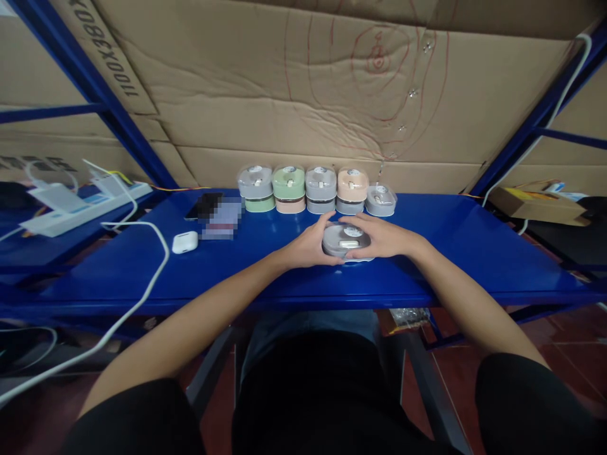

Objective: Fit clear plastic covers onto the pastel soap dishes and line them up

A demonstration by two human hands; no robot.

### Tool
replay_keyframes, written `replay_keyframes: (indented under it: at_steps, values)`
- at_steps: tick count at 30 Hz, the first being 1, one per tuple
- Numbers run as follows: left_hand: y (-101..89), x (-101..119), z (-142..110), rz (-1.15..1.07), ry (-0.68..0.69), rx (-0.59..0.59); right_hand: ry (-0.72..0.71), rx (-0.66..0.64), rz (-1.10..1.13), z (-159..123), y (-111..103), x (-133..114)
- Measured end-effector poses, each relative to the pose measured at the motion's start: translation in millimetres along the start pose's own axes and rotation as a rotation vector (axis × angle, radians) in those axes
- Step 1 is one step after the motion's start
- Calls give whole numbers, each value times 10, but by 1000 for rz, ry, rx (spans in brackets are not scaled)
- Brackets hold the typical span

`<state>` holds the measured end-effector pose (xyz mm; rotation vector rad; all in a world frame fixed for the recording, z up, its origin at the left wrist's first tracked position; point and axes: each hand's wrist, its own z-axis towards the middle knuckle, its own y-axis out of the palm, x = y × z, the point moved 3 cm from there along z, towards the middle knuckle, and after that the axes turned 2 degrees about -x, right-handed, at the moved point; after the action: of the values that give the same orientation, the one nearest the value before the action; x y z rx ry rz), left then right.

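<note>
Left hand (307, 244), fingers wrapped on a rounded grey plastic case (347, 241); right hand (384, 237), fingers closed on its other side. The case sits on a blue metal tabletop (467, 265), just in front of a row of stacked pastel plastic cases (303, 189); a slipping grip could topple that row.

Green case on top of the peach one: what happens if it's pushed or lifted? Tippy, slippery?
The green case seems simply set on the peach one, so a push would probably slide or tip it off. Its rounded plastic shell looks smooth, likely slippery, and probably light for its size. The glossy blue tabletop may let the pair skid.
</note>
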<state>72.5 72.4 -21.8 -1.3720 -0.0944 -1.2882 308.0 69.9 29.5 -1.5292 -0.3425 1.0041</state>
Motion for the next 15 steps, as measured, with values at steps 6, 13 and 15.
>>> replay_keyframes:
  at_steps: [6,13,15]
  values:
    - [-32,6,-21,35,-42,-21,91,-82,-13,-98,-117,132]
    - [-85,11,-22,117,-94,-32,944,-178,-216,-686,-647,761]
    - [-95,40,-19,138,-87,-38,1127,-133,-177,-840,-759,1024]
